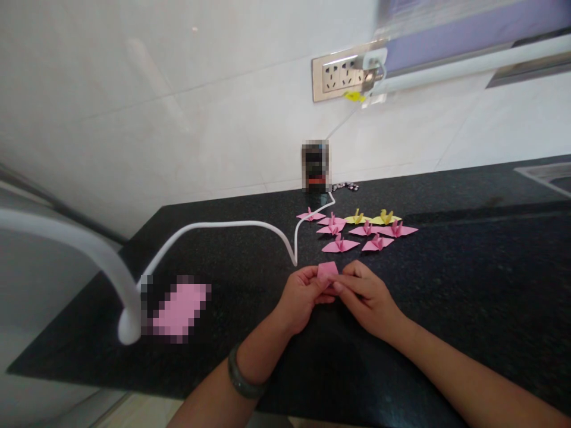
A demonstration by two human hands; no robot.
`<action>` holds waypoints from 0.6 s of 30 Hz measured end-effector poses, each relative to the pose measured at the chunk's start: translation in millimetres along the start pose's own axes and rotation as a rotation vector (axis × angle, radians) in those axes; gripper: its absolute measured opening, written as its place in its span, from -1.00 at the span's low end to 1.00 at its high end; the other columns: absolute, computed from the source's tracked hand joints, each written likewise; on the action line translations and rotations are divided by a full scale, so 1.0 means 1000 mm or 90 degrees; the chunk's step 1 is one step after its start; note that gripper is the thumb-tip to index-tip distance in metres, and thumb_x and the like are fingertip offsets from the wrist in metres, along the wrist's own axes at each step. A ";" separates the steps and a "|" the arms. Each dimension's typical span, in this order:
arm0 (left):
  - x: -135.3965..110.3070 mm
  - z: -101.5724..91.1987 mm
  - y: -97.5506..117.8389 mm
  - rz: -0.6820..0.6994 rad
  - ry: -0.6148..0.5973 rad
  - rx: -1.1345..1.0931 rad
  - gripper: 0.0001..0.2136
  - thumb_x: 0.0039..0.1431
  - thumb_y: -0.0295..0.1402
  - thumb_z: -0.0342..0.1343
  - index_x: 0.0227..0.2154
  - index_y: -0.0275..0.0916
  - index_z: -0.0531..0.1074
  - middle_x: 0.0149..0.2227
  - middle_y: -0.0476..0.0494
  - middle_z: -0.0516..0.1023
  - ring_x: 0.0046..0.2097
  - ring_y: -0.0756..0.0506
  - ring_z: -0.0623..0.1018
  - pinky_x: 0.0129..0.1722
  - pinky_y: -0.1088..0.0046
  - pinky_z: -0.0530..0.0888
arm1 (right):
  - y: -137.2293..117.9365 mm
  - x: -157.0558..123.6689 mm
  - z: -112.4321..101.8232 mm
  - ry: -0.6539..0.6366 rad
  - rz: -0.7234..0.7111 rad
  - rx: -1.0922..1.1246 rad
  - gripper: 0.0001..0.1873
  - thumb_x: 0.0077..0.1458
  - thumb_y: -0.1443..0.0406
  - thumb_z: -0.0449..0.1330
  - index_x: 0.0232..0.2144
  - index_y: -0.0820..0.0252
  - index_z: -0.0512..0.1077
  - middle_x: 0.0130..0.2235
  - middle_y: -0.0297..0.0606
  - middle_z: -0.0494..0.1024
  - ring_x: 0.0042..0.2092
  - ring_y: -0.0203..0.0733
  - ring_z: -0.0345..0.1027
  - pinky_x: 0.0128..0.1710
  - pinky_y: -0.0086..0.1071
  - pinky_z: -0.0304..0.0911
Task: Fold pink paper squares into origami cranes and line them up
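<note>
A small folded piece of pink origami paper (pixel 328 270) is held up between both hands over the dark countertop. My left hand (pixel 300 298) pinches it from the left, thumb in front and fingers behind. From the right, my right hand (pixel 363 296) grips its lower right edge between thumb and forefinger. Just beyond the hands lie several pink paper cranes (pixel 340 244) with spread wings. Two yellow paper cranes (pixel 385 217) rest behind them. The fingers partly cover the paper's lower portion.
A white flexible tube (pixel 232 224) arches across the black countertop (pixel 250 380) from the left. Pink paper (pixel 181 309), blurred out, lies at left. A pixelated dark object (pixel 315 166) leans against the wall, its cable running towards the wall sockets (pixel 341 74).
</note>
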State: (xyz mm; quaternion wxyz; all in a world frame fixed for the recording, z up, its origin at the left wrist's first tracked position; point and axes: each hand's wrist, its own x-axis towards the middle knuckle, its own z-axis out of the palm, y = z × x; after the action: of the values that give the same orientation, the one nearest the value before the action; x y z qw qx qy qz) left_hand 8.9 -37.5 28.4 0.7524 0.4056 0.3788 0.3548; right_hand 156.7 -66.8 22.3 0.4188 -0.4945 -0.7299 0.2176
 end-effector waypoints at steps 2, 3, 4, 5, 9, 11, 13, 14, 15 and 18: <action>0.000 0.000 -0.001 -0.004 -0.005 0.065 -0.69 -0.08 -0.24 0.08 -0.30 -0.35 0.32 -0.36 -0.17 0.46 -0.44 0.02 0.47 -0.48 0.56 0.37 | 0.005 0.001 0.001 0.087 0.093 0.074 -0.85 0.00 0.28 0.03 -0.35 0.16 0.35 -0.49 -0.31 0.27 -0.44 -0.31 0.17 -0.47 -0.43 0.15; 0.000 0.001 -0.002 -0.004 -0.008 0.095 -0.69 -0.08 -0.23 0.07 -0.30 -0.35 0.31 -0.37 -0.18 0.46 -0.47 0.02 0.47 -0.51 0.57 0.36 | 0.007 0.001 0.001 0.107 0.142 0.108 -0.81 -0.02 0.25 0.06 -0.30 0.16 0.32 -0.50 -0.34 0.27 -0.47 -0.32 0.17 -0.50 -0.44 0.14; 0.000 0.001 -0.003 -0.004 -0.012 0.123 -0.68 -0.08 -0.22 0.06 -0.30 -0.34 0.29 -0.39 -0.17 0.46 -0.49 0.03 0.46 -0.54 0.57 0.35 | 0.009 0.001 0.002 0.099 0.179 0.143 -0.75 -0.06 0.23 0.10 -0.27 0.17 0.29 -0.52 -0.36 0.27 -0.50 -0.33 0.17 -0.53 -0.45 0.14; 0.000 0.001 -0.004 -0.004 -0.017 0.148 -0.68 -0.08 -0.21 0.06 -0.29 -0.34 0.27 -0.43 -0.15 0.46 -0.52 0.03 0.46 -0.56 0.57 0.35 | 0.010 0.002 0.003 0.066 0.201 0.173 -0.73 -0.09 0.21 0.12 -0.28 0.17 0.29 -0.54 -0.37 0.28 -0.52 -0.34 0.16 -0.55 -0.47 0.13; -0.001 0.001 -0.004 0.012 -0.016 0.226 -0.67 -0.11 -0.21 0.08 -0.30 -0.31 0.23 -0.54 -0.07 0.44 -0.59 0.05 0.42 -0.61 0.58 0.32 | 0.009 0.002 0.006 -0.049 0.233 0.232 -0.77 -0.07 0.15 0.08 -0.53 0.20 0.33 -0.56 -0.34 0.36 -0.54 -0.35 0.17 -0.58 -0.48 0.11; 0.000 -0.001 -0.002 0.021 -0.003 0.260 -0.70 -0.12 -0.21 0.08 -0.37 -0.33 0.28 -0.56 -0.07 0.43 -0.63 0.08 0.37 -0.64 0.61 0.28 | 0.009 0.002 0.007 -0.025 0.270 0.263 -0.74 -0.06 0.12 0.06 -0.54 0.21 0.32 -0.56 -0.34 0.36 -0.57 -0.37 0.16 -0.61 -0.49 0.09; 0.001 -0.004 0.000 0.028 0.019 0.272 -0.73 -0.12 -0.20 0.08 -0.45 -0.35 0.32 -0.59 -0.05 0.40 -0.66 0.12 0.30 -0.68 0.62 0.22 | 0.011 0.002 0.008 0.001 0.302 0.301 -0.74 -0.07 0.12 0.07 -0.50 0.21 0.30 -0.57 -0.37 0.34 -0.60 -0.39 0.14 -0.62 -0.50 0.08; 0.001 -0.005 0.000 0.035 0.037 0.263 -0.74 -0.11 -0.20 0.07 -0.48 -0.35 0.33 -0.61 -0.04 0.38 -0.67 0.13 0.27 -0.69 0.63 0.19 | 0.011 0.002 0.008 -0.005 0.308 0.316 -0.74 -0.08 0.12 0.08 -0.49 0.22 0.30 -0.58 -0.38 0.33 -0.60 -0.39 0.14 -0.62 -0.50 0.08; 0.002 -0.007 0.001 0.045 0.058 0.245 -0.74 -0.11 -0.20 0.07 -0.49 -0.35 0.33 -0.62 -0.01 0.36 -0.67 0.14 0.25 -0.70 0.63 0.17 | 0.011 0.002 0.009 -0.025 0.309 0.325 -0.75 -0.08 0.13 0.09 -0.49 0.22 0.29 -0.59 -0.39 0.31 -0.60 -0.39 0.15 -0.61 -0.51 0.08; 0.005 -0.008 0.000 0.075 0.105 0.180 -0.75 -0.13 -0.21 0.09 -0.53 -0.34 0.32 -0.68 0.05 0.28 -0.68 0.15 0.19 -0.70 0.63 0.11 | 0.009 0.002 0.012 -0.113 0.313 0.316 -0.77 -0.11 0.16 0.12 -0.52 0.23 0.29 -0.62 -0.41 0.29 -0.60 -0.39 0.16 -0.61 -0.52 0.07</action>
State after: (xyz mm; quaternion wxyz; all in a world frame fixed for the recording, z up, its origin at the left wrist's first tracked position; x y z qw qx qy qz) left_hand 3.8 -30.5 24.0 0.6318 0.4985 0.4611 0.3737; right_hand 151.7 -60.4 10.0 0.3962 -0.5179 -0.5476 0.5244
